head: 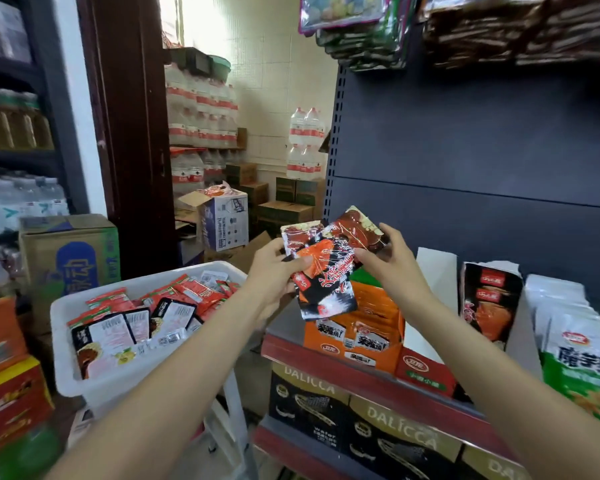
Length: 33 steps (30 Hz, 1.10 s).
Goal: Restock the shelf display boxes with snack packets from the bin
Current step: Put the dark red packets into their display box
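Snack packets, a loose fan of several, were pinched between the left hand and right hand above the shelf's left end, over the orange display box. Glossy and unevenly stacked, one could probably slide out and drop beside the white bin.

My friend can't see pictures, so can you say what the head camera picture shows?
Both hands, left hand and right hand, hold a bunch of snack packets above an orange display box on a shop shelf. A white bin of more packets sits to the left.
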Available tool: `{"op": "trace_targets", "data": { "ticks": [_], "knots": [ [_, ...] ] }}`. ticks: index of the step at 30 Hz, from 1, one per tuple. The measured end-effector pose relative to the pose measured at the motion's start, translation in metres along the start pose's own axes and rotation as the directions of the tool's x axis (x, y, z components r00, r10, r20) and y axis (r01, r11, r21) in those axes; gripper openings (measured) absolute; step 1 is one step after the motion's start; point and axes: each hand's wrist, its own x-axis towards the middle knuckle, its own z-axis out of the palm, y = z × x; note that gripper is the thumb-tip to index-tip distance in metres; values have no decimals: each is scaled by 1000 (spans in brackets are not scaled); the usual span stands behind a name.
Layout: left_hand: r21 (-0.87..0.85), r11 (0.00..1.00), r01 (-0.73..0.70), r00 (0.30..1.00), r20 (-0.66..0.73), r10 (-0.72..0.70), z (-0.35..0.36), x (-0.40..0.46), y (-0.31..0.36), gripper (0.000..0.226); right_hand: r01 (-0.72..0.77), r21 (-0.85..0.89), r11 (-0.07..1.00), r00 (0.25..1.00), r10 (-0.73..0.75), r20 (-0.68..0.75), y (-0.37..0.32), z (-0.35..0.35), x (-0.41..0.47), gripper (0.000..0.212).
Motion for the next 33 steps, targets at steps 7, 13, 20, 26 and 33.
{"op": "trace_targets", "data": {
  "ticks": [7,13,20,26,33],
  "knots": [
    [140,990,8,997,69,-18,18,-4,-1,15,-15,83,996,999,19,-50,-2,-26,0,35],
    [218,975,-39,988,157,4,27,-10,7,25,-5,-22,1000,998,6,69,-11,-41,-6,35],
    [343,925,-166,958,278,69,41,-17,13,24,-55,43,998,992,49,117,-13,-48,-8,28],
    [434,896,-91,961,274,-35,55,-16,-1,47,-67,236,969,995,83,-59,-9,-61,-8,5],
    [477,817,-324,937,279,209,79,-8,-5,5,-117,-27,993,992,118,46,-11,-114,-13,53]
  ]
}}
